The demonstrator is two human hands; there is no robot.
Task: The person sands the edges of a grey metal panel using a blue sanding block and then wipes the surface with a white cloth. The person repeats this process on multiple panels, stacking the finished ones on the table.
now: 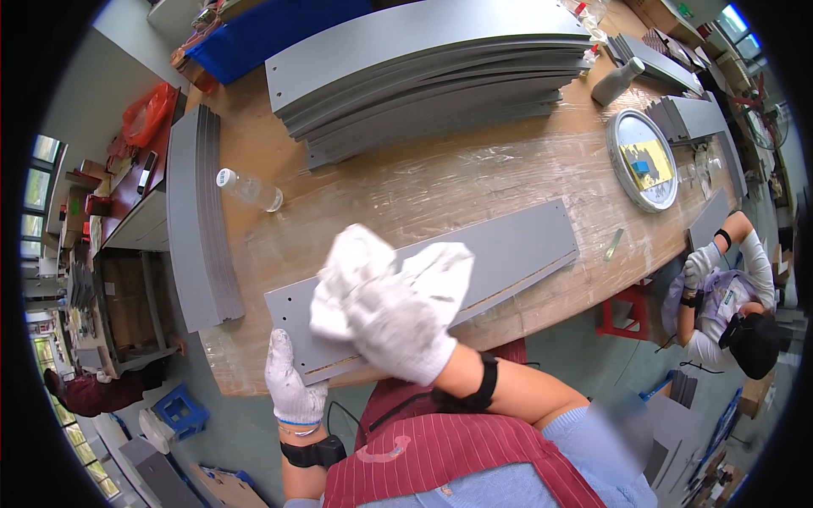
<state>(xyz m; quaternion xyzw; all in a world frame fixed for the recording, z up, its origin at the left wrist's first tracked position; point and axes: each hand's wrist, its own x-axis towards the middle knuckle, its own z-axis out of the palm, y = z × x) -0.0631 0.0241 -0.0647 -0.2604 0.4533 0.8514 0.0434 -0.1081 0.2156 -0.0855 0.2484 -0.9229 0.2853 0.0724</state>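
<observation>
Partway through wiping a long, flat grey panel [521,241]

The panel lies at a slant across the near side of the brown, film-covered table [364,190], just in front of me. I judge that I am in the middle of wiping it: the crumpled white cloth [447,269] covers part of its left half, while the right half lies bare. I cannot tell which stretches are already clean. A thin brownish line runs along the near edge. Beyond it sits a tall stack of similar grey panels [415,38], and at the left a second grey stack [188,220]; whether either is finished or waiting, I cannot tell.

My right hand [400,328], in a soiled white knit glove, presses palm down, its fingers curled into the bunched cloth, somewhat blurred. That forearm comes in from the lower right, slanting up to the left. My left hand [293,378], gloved too, is at the panel's near left corner, fingers pointing up beside the short end. It seems to steady the panel, but I cannot tell how firmly its fingers close. The left forearm rises almost straight from below.
</observation>
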